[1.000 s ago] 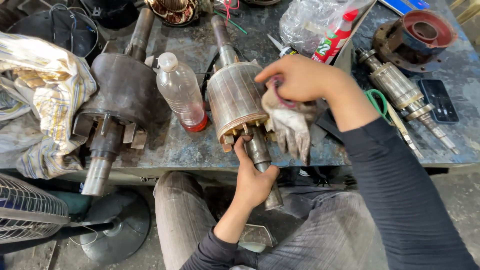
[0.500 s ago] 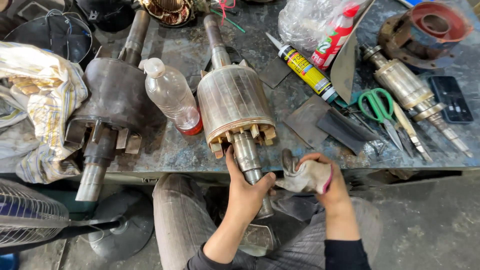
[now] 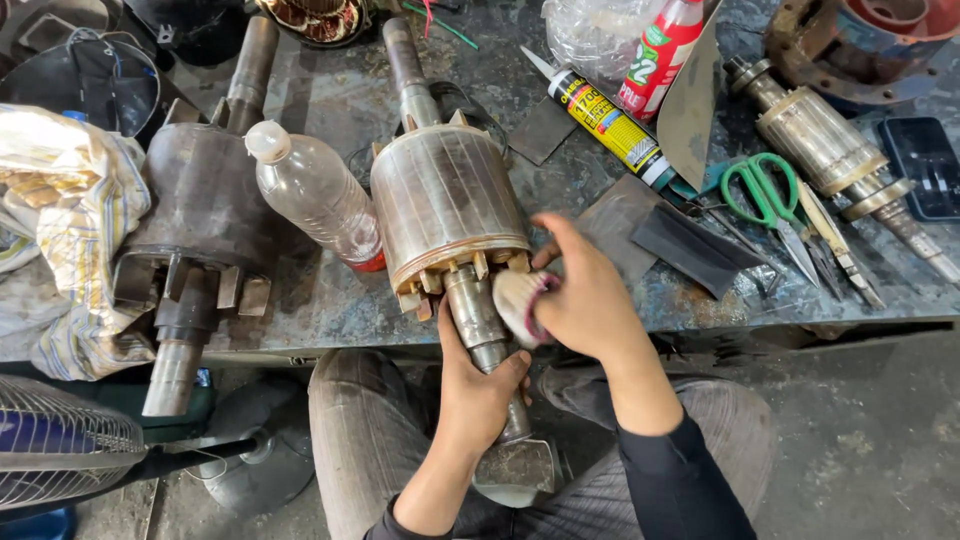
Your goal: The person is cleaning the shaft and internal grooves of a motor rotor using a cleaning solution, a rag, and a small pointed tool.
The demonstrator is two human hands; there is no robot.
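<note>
Left hand (image 3: pixel 478 385) fingers curled in a grip, right hand (image 3: pixel 585 295) clenched beside it

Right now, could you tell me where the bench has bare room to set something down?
The widest bare patch of bench top lies between the dark rotor and the middle rotor, beyond the plastic bottle. A narrower strip runs along the front edge beneath the bottle. The right side is crowded with sealant tube, scissors and metal offcuts.

Green-handled scissors (image 3: pixel 760 185) at two o'clock; yellow-and-black sealant tube (image 3: pixel 605 122) at one; blue-and-yellow checked cloth (image 3: pixel 70 230) at nine.
</note>
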